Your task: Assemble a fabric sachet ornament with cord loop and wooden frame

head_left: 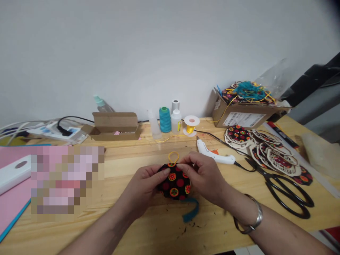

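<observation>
Between my hands, above the wooden table, is a round black fabric ornament [175,182] printed with red and orange flowers. A yellow cord loop [174,156] stands up from its top edge, and a teal tassel [191,211] hangs at its bottom. My left hand [148,179] grips the ornament's left side, thumb on the front. My right hand [203,175] pinches its upper right edge near the base of the loop. Whatever lies behind the fabric is hidden by it. A white glue gun [215,153] lies just beyond my right hand.
Black scissors [285,191] lie to the right, near fabric and patterned cutouts [281,159]. A full cardboard box [239,115] stands behind them. Along the wall are a teal thread cone [165,120], a yellow cord spool [190,128], bottles and a small open box [115,131].
</observation>
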Available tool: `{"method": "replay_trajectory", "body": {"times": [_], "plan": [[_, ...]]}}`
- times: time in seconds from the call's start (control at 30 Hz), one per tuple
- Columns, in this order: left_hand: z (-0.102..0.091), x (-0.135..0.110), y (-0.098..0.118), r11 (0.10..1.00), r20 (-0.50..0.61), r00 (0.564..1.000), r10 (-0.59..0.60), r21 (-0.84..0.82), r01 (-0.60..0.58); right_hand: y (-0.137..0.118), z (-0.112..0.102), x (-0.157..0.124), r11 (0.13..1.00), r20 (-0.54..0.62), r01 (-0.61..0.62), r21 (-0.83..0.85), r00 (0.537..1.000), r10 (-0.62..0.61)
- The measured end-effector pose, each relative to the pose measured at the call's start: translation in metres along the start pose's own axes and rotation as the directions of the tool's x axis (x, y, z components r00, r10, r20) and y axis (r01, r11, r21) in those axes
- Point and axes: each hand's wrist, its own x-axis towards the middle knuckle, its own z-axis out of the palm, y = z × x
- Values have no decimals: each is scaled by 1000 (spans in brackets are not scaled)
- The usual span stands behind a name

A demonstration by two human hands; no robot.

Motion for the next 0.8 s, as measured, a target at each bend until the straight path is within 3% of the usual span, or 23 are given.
{"method": "replay_trajectory", "body": {"times": [0.13,0.27,0.4,0.5,0.7,0.8], "plan": [[-1,0,2,1000,-51,998,24,-6,-24,1,-1,1,999,27,12,-51,1000,-11],[-1,-1,1,999,-57,998,36,42,-34,4,-1,2,968,65,98,-231,994,-85],[1,-1,1,992,-47,998,46,117,-40,6,2,0,834,114,236,-498,972,-207],[5,-2,2,971,-64,995,80,232,-63,2,5,-3,717,176,268,-643,963,-202],[11,-8,4,847,-29,970,241,494,-196,-3,6,-3,628,156,173,-759,984,-83],[11,-10,3,856,-56,969,239,483,-183,4,-4,5,642,23,41,-765,999,-36]]}}
